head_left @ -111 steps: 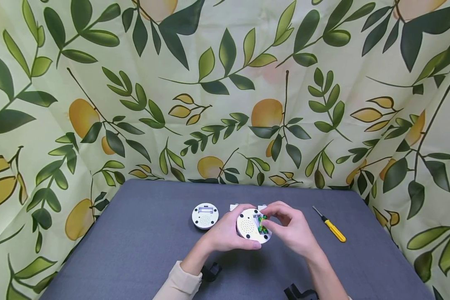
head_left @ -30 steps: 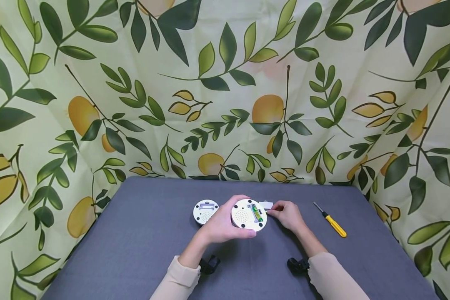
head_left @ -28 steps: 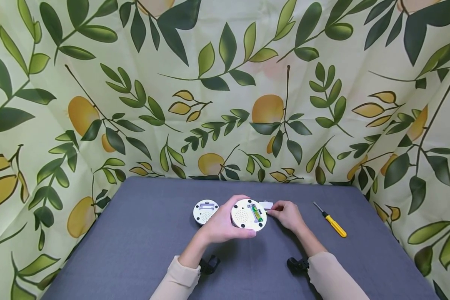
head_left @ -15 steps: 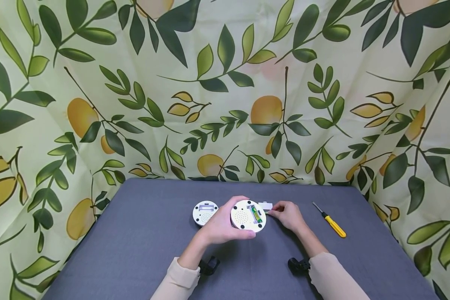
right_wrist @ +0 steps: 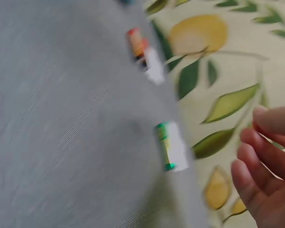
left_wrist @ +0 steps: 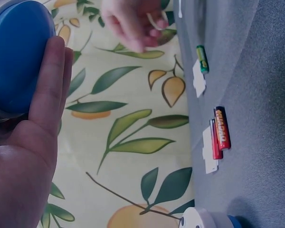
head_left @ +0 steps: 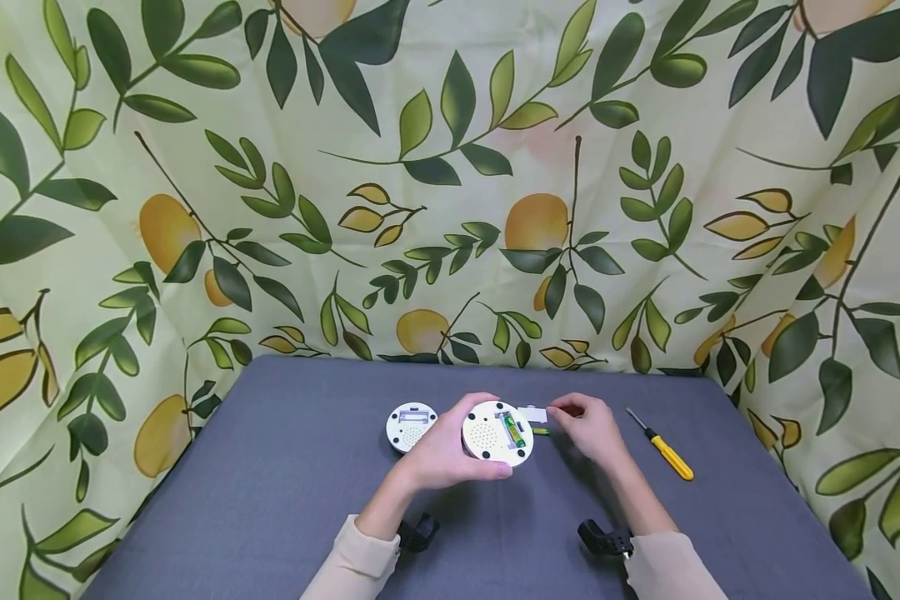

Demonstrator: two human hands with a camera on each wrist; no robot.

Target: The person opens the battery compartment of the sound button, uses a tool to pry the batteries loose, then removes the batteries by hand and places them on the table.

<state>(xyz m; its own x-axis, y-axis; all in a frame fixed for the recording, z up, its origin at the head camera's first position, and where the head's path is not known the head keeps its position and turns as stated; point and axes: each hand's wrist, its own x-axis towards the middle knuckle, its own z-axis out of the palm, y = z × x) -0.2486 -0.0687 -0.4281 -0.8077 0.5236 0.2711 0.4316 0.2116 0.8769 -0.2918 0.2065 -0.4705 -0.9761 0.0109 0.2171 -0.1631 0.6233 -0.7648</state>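
Note:
My left hand grips a round white device by its rim, with its back up. Dotted holes, dark feet and an uncovered battery slot mark this back; green battery material shows in the slot. The left wrist view shows the device's blue face. My right hand hovers just right of a white battery cover, fingers bent loosely, with nothing visible between them. On the table beside that cover lies a green battery.
A second round white device lies left of my left hand, its battery slot uncovered. Red-and-black batteries lie beside another white cover. A yellow-handled screwdriver lies at the right. Patterned cloth hangs behind the grey table.
Earlier my right fingers were at the device's battery slot, then down beside the cover. They have let go of a green battery there and moved up and right. My left hand keeps its hold.

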